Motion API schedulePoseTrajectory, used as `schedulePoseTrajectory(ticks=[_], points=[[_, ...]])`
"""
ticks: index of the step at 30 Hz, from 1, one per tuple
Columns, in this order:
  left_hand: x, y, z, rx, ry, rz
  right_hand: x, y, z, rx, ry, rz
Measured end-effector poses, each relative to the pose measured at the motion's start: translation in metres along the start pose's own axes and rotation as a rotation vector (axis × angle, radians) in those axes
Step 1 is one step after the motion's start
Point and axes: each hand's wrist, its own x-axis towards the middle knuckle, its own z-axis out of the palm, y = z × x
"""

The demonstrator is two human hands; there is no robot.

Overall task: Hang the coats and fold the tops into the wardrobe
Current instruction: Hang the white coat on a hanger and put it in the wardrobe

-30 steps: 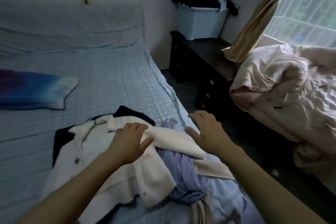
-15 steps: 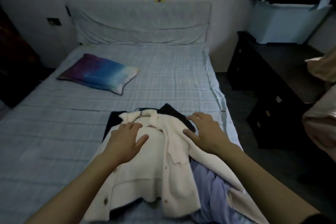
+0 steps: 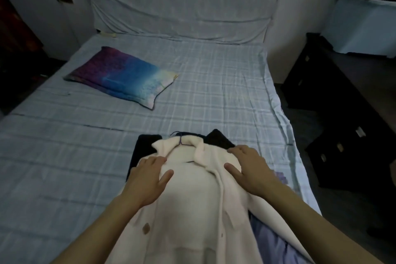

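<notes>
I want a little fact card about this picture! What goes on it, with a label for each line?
Place: bed with a blue checked sheet
Left hand: flat on the white coat, near its collar
Right hand: flat on the coat's other shoulder
Coat: lies front up, with a thin hanger at its collar
Under the coat: dark garment and lilac top
Pillow: purple and blue, farther up the bed
Beside the bed: dark drawers

From close above its foot, the head camera looks down the bed toward the headboard.
</notes>
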Motion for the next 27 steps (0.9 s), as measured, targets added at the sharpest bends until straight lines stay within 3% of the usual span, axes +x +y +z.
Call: schedulePoseTrajectory(ticks=[16, 22, 27], points=[[0.177, -0.095, 0.072, 0.008, -0.125, -0.157, 0.200, 0.050, 0.083, 0.048, -0.144, 0.028], [0.221, -0.112, 0.113, 0.274, -0.347, -0.307, 0.251, 0.085, 0.161, -0.037, -0.229, 0.019], [0.248, -0.121, 0.144, 0.223, -0.345, -0.237, 0.273, 0.094, 0.188, -0.067, -0.249, 0.053]])
